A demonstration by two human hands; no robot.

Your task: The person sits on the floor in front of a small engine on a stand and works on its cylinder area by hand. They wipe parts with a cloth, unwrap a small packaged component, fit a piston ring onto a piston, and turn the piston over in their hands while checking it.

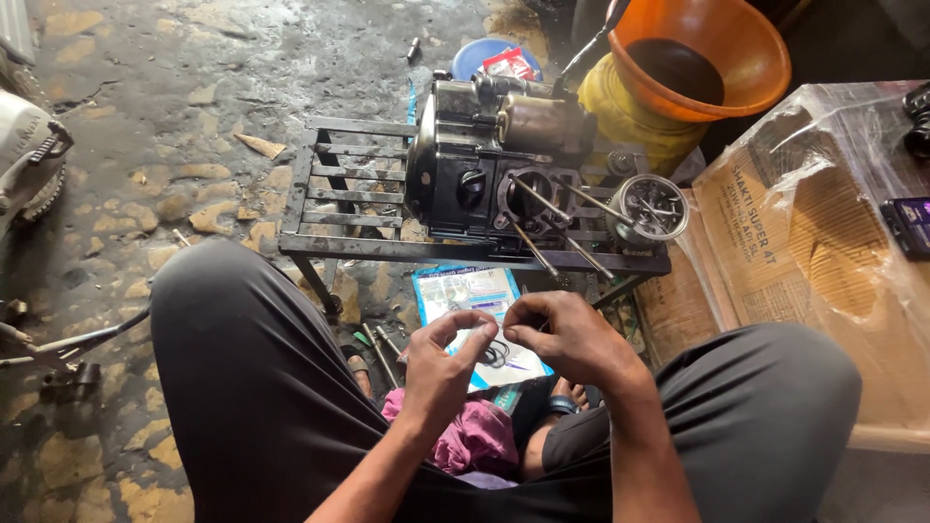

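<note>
Two hands raised between the knees, fingertips nearly meeting. Left hand curled, thumb and forefinger pinched toward the right hand, likewise pinched; between them a thin dark ring, too fine to tell whether gripped by both or by one alone. Directly beneath, a blue and white packet lying on the floor, more dark rings on its lower end. Pink cloth bunched in the lap, just below the left wrist. Dark trousers on both knees, left knee large in the foreground. Ahead, a low steel rack of flat bars serving as bench, carrying a black engine block with its cylinder opening facing this way and four long studs slanting out of it. Just beside the studs, at the rack's right end, a round finned cylinder part lying on its side. Behind the engine, an orange funnel seated in a yellow can, and a blue lid with a red packet on it. To the right, a cardboard box wrapped in clear plastic, a phone resting on top. A few small hand tools on the oily concrete floor under the rack. At the far left edge, part of a motorcycle.
</note>
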